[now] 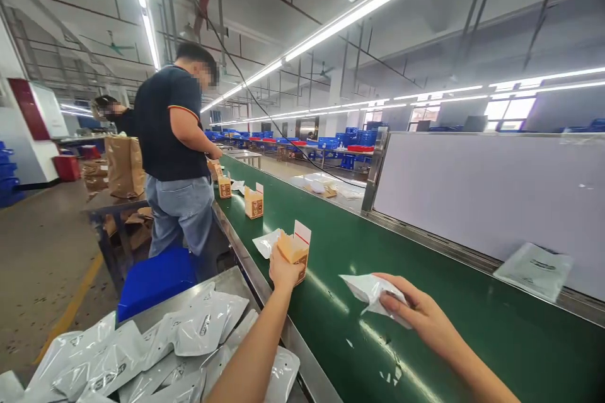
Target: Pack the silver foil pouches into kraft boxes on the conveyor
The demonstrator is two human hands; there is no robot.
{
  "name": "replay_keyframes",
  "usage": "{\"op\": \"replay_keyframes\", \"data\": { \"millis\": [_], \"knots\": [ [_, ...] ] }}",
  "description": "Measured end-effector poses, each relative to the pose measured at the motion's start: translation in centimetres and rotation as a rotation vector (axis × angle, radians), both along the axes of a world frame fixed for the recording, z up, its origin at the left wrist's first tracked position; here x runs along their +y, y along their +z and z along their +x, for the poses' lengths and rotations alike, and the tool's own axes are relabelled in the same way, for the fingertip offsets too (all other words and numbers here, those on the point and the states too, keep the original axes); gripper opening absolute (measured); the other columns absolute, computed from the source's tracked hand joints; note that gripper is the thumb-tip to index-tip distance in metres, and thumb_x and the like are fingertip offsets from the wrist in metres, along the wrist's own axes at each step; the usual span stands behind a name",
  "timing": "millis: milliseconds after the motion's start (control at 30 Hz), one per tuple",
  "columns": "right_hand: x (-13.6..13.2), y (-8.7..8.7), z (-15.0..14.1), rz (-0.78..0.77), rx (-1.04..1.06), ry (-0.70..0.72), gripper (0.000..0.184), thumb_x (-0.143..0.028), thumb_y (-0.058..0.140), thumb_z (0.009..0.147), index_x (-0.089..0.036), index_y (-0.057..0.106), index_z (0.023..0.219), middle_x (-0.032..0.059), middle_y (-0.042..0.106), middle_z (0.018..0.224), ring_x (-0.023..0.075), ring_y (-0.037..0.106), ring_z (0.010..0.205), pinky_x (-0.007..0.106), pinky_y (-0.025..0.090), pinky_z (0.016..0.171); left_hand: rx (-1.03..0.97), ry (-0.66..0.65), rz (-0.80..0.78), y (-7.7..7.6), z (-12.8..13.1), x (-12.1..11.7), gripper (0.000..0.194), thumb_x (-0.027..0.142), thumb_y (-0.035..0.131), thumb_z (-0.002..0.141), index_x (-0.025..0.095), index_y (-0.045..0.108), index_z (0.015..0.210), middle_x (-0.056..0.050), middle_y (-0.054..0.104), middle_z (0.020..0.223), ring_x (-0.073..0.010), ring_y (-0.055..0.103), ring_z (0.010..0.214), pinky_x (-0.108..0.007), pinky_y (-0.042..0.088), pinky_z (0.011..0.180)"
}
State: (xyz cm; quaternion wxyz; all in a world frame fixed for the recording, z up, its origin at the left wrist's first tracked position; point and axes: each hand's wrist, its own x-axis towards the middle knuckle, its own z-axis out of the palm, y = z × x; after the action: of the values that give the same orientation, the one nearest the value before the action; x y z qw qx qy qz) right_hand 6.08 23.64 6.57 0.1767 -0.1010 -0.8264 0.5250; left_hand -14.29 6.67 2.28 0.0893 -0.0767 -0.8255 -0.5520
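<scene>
My left hand (283, 274) is closed around the near side of a small open cardboard box (301, 253) with a brown print and a raised white flap, standing on the green conveyor belt (326, 321). A white sachet (266, 243) lies on the belt just beyond that box. Over the belt to the right, my right hand (401, 302) pinches a crumpled white plastic pouch (371, 289) between thumb and fingers. Farther up the belt stand more open boxes, among them one box (254, 203) and another (224, 186).
White pouches (198, 327) are heaped on a metal tray at lower left. Behind it is a blue stool (155, 280). A person in a dark shirt (165, 126) stands at the belt's left side. A clear bag (536, 269) rests by the white panel (491, 201) on the right.
</scene>
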Motion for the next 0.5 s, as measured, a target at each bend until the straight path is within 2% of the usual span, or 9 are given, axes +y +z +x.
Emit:
{"op": "replay_keyframes", "data": {
  "millis": [67, 133, 167, 233, 300, 367, 433, 500],
  "knots": [
    [-1.0, 2.2, 0.3, -0.281, 0.110, 0.033, 0.060, -0.062, 0.067, 0.070, -0.023, 0.055, 0.115, 0.0087, 0.060, 0.110, 0.0271, 0.058, 0.094, 0.037, 0.049, 0.081, 0.080, -0.056, 0.017, -0.1, 2.4, 0.5, 0.073, 0.008, 0.068, 0.061, 0.013, 0.035, 0.126, -0.014, 0.051, 0.119, -0.0300, 0.049, 0.115, -0.045, 0.040, 0.099],
    [-1.8, 3.9, 0.0, -0.488, 0.231, 0.081, 0.063, -0.054, 0.077, 0.061, -0.027, 0.053, 0.113, 0.0050, 0.061, 0.103, 0.0251, 0.059, 0.088, 0.037, 0.051, 0.078, 0.165, -0.118, 0.034, -0.4, 5.5, 1.0, 0.075, 0.005, 0.065, 0.062, 0.016, 0.032, 0.128, -0.012, 0.046, 0.125, -0.0267, 0.044, 0.120, -0.040, 0.036, 0.105],
    [-2.0, 4.6, -0.3, -0.539, 0.266, 0.106, 0.063, -0.050, 0.081, 0.059, -0.029, 0.052, 0.110, 0.0028, 0.061, 0.098, 0.0236, 0.059, 0.085, 0.036, 0.051, 0.076, 0.197, -0.147, 0.042, -0.7, 7.0, 1.2, 0.077, 0.004, 0.063, 0.061, 0.017, 0.030, 0.129, -0.011, 0.045, 0.126, -0.0256, 0.042, 0.122, -0.039, 0.035, 0.107],
    [-2.1, 5.7, -0.9, -0.529, 0.258, 0.132, 0.057, -0.045, 0.082, 0.059, -0.028, 0.053, 0.105, 0.0007, 0.060, 0.090, 0.0207, 0.059, 0.079, 0.034, 0.052, 0.071, 0.249, -0.181, 0.058, -1.4, 9.6, 1.3, 0.079, 0.002, 0.060, 0.059, 0.018, 0.027, 0.129, -0.011, 0.044, 0.126, -0.0257, 0.042, 0.122, -0.040, 0.036, 0.107],
    [-1.8, 6.1, -1.2, -0.391, 0.166, 0.112, 0.051, -0.048, 0.078, 0.062, -0.024, 0.057, 0.102, 0.0031, 0.060, 0.088, 0.0206, 0.058, 0.077, 0.032, 0.051, 0.068, 0.292, -0.178, 0.065, -2.4, 11.2, 1.2, 0.078, 0.002, 0.057, 0.058, 0.018, 0.028, 0.128, -0.012, 0.044, 0.125, -0.0276, 0.044, 0.120, -0.044, 0.038, 0.105],
    [-1.5, 5.6, -1.0, -0.153, 0.045, 0.036, 0.048, -0.050, 0.072, 0.064, -0.020, 0.062, 0.100, 0.0064, 0.063, 0.093, 0.0233, 0.060, 0.080, 0.033, 0.051, 0.070, 0.340, -0.155, 0.051, -3.8, 12.3, 1.1, 0.073, 0.005, 0.056, 0.059, 0.018, 0.031, 0.127, -0.013, 0.046, 0.123, -0.0298, 0.046, 0.118, -0.049, 0.040, 0.103],
    [-1.4, 3.8, -0.5, 0.135, -0.058, -0.062, 0.042, -0.048, 0.063, 0.066, -0.022, 0.067, 0.098, 0.0056, 0.066, 0.096, 0.0249, 0.061, 0.081, 0.035, 0.051, 0.072, 0.393, -0.124, 0.024, -5.7, 13.3, 1.2, 0.070, 0.007, 0.055, 0.061, 0.018, 0.033, 0.127, -0.015, 0.048, 0.123, -0.0318, 0.047, 0.118, -0.053, 0.041, 0.101],
    [-1.2, 0.7, -0.4, 0.434, -0.070, -0.162, 0.036, -0.047, 0.055, 0.069, -0.030, 0.070, 0.097, 0.0011, 0.068, 0.090, 0.0237, 0.062, 0.072, 0.034, 0.050, 0.064, 0.430, -0.066, 0.016, -8.0, 14.1, 1.6, 0.076, 0.009, 0.057, 0.060, 0.017, 0.032, 0.130, -0.016, 0.047, 0.128, -0.0346, 0.044, 0.122, -0.054, 0.039, 0.103]
  ]
}}
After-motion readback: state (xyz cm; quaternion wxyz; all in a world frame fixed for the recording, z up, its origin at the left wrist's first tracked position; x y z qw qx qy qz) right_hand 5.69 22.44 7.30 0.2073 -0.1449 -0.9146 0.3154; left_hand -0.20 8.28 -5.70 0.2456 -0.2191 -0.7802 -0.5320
